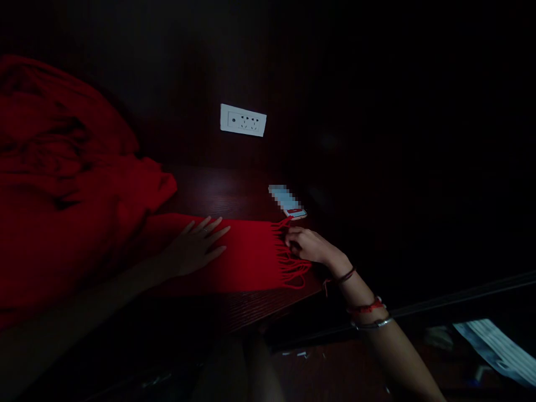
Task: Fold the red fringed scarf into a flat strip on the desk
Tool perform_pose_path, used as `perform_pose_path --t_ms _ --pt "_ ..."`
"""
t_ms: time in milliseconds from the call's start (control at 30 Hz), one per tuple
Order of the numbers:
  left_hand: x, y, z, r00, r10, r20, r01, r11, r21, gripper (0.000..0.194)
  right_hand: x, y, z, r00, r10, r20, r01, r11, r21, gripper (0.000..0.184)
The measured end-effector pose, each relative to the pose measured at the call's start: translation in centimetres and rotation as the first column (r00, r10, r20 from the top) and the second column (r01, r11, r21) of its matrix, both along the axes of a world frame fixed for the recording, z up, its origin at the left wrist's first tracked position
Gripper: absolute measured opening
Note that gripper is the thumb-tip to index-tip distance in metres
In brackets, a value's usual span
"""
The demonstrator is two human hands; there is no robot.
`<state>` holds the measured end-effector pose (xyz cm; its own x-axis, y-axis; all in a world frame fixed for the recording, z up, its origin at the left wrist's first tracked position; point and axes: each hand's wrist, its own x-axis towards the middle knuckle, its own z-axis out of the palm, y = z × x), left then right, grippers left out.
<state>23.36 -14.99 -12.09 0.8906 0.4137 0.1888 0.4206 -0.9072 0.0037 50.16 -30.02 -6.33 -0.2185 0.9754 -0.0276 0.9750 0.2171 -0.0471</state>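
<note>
A red scarf (251,257) lies flat along a dark wooden surface, its fringe (291,271) spread at the right end. My left hand (196,245) rests on the cloth with its fingers spread, a ring on one of them. At the fringe, my right hand (307,244) has its fingers curled together over the strands; the fingertips are partly hidden, and it seems to pinch some of them. Bracelets circle the right wrist and forearm. Just beyond the fringe a phone (296,213) lies with its screen lit and partly blurred out.
Bunched red fabric (62,151) heaps up on the left. A white wall socket (243,120) is set in the dark wall behind. The wooden surface (255,310) ends at a front edge. Lower right lies a pale striped item (498,349). Much of the scene is very dark.
</note>
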Motion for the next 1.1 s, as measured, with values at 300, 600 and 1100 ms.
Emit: perform_pose_path --t_ms 300,600,1100 --pt "0.2 0.3 -0.2 1.0 -0.016 0.027 0.016 1.0 0.009 0.047 -2.2 -1.8 1.4 0.996 0.05 -0.069 -0.042 0.993 0.108 0.02" --pt "0.1 -0.1 0.3 1.0 0.007 0.011 -0.007 0.999 -0.038 0.044 -2.6 -2.1 0.5 0.997 0.017 0.069 -0.015 1.0 -0.025 0.013" --pt "0.2 0.2 -0.2 1.0 0.018 0.006 -0.018 1.0 0.003 0.048 -3.1 -2.2 1.1 0.997 0.051 0.064 -0.052 0.999 0.015 0.023"
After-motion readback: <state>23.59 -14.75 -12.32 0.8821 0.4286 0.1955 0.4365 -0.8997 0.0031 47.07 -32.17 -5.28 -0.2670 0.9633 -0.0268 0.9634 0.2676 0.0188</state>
